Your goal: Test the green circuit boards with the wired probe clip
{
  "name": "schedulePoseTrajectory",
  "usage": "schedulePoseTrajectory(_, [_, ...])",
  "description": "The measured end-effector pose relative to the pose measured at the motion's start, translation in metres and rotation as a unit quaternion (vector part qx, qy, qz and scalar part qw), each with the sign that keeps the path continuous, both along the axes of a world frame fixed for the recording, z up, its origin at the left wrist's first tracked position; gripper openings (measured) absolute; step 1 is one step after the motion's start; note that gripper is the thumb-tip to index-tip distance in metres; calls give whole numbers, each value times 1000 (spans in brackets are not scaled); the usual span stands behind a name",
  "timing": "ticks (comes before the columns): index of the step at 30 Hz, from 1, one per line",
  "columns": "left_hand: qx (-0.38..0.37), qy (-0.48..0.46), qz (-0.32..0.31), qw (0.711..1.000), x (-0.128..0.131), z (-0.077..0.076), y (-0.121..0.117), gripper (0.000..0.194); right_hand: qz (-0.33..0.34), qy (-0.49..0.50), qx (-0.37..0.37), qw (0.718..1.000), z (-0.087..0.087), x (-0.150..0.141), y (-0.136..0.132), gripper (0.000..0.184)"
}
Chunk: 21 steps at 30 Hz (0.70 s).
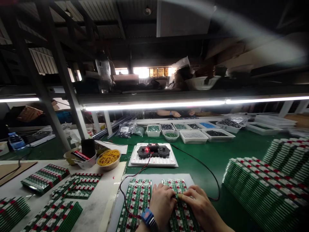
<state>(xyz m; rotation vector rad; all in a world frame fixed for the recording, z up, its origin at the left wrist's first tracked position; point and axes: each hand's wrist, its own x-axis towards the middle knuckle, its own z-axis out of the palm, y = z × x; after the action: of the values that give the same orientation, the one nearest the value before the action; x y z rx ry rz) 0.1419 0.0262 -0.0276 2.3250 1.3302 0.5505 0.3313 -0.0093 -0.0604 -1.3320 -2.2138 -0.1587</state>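
Two green circuit board panels with rows of white and red parts lie side by side on a pale mat; the left panel [137,199] has no hand on it. My left hand [162,200] rests over the right panel [174,184], fingers bent together toward its middle. From the right, my right hand [199,201] meets it, thumb and forefinger pinched close to the left fingertips. A yellowish cover seems to sit on a right fingertip. Whatever lies between the fingers is too small to make out. A blue wrist strap [149,217] with a cord is on my left wrist.
Behind the panels, a black device with a red display [153,150] sits on a white tray [132,161]. Tall board stacks [258,190] stand at right, more boards [45,177] at left. Rubber bands [108,158] fill a bowl. Parts bins [193,137] line the back; another person's hand [176,114] shows beyond.
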Motion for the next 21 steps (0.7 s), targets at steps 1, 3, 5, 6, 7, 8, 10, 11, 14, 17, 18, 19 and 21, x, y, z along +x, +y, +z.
schedulePoseTrajectory(1, [0,-2,3,1000,0,0,0,21,5,-4,2,1000,0,1,1,31])
schedulePoseTrajectory(3, [0,-3,8,1000,0,-2,0,21,10,-3,3,1000,-1,3,2,33])
schedulePoseTrajectory(5, [0,-3,10,1000,0,-3,0,20,10,13,-2,1000,-4,5,3,34])
schedulePoseTrajectory(6, [1,-3,11,1000,0,-3,0,20,8,25,-5,1000,-5,6,4,34])
schedulePoseTrajectory(7, [1,-3,12,1000,0,-3,0,20,7,38,-7,999,-6,7,4,35])
schedulePoseTrajectory(8, [2,-3,13,1000,1,-4,0,20,5,49,-6,999,-7,8,4,35])
schedulePoseTrajectory(10, [3,-2,12,1000,1,-4,0,20,-1,65,-7,998,-7,10,5,33])
schedulePoseTrajectory(11, [4,-1,11,1000,1,-5,0,19,-1,68,-12,998,-6,10,6,31])
schedulePoseTrajectory(14, [8,-4,10,1000,1,-6,0,18,1,71,-29,997,-3,11,7,22])
schedulePoseTrajectory(17, [12,-7,8,1000,1,-7,1,17,4,74,-25,997,-1,11,8,17])
schedulePoseTrajectory(18, [13,-8,9,1000,1,-8,1,17,5,73,-20,997,0,11,8,16])
schedulePoseTrajectory(19, [14,-9,10,1000,1,-9,1,18,6,72,-16,997,0,11,8,16])
schedulePoseTrajectory(21, [14,-9,10,1000,1,-10,1,18,9,66,-9,998,0,12,8,15])
